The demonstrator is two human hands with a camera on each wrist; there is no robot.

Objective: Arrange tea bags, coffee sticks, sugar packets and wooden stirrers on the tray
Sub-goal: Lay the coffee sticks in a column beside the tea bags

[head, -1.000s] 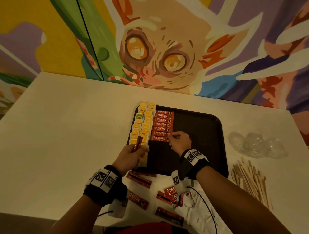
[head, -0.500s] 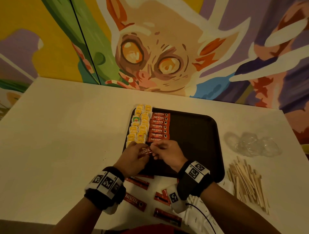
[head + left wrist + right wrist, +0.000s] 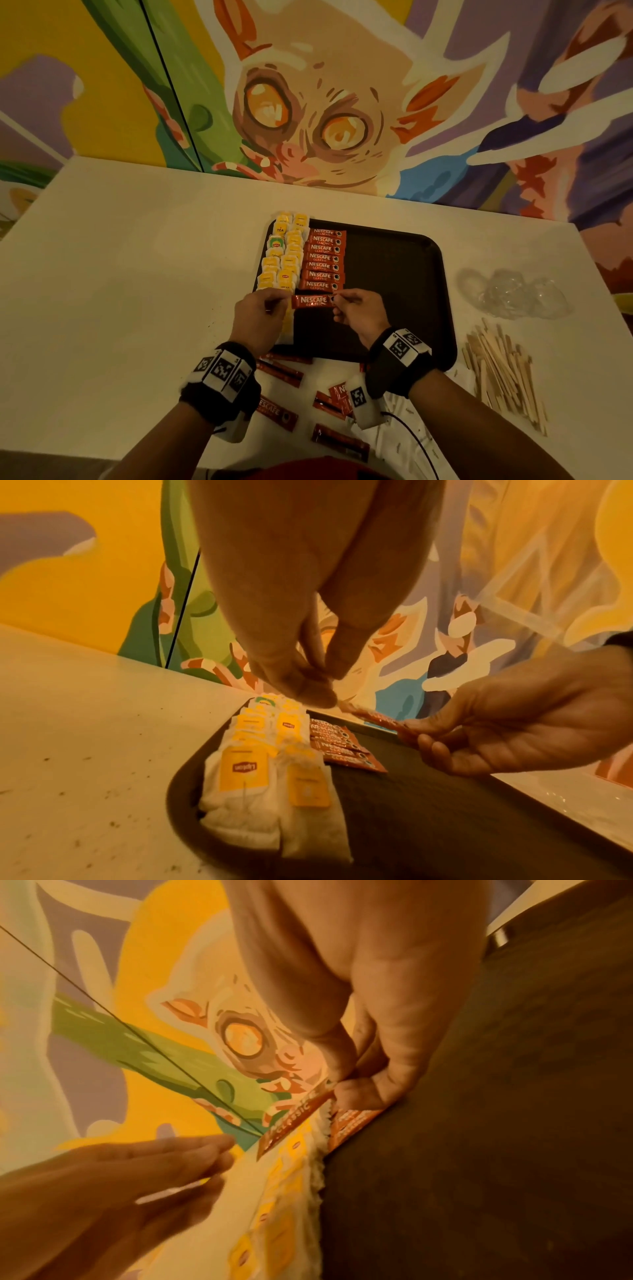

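A black tray (image 3: 394, 274) lies on the white table. Two columns of yellow tea bags (image 3: 284, 257) fill its left side, with a column of red coffee sticks (image 3: 323, 260) beside them. I hold one more coffee stick (image 3: 311, 301) level, just nearer than that column. My left hand (image 3: 284, 303) pinches its left end and my right hand (image 3: 337, 301) pinches its right end. The left wrist view shows the held stick (image 3: 377, 718) above the tray between my left hand (image 3: 322, 693) and right hand (image 3: 411, 726). In the right wrist view my right hand (image 3: 342, 1091) pinches that stick (image 3: 294, 1118).
Loose coffee sticks (image 3: 277, 414) lie on the table between the tray and me, with white packets (image 3: 404, 452) next to them. A pile of wooden stirrers (image 3: 503, 373) sits right of the tray. Crumpled clear plastic (image 3: 513, 294) lies behind the stirrers. A painted wall backs the table.
The coffee stick stood upright in my left hand alone. My right hand left the stick column and took its other end, and both hands now hold it level below the column.
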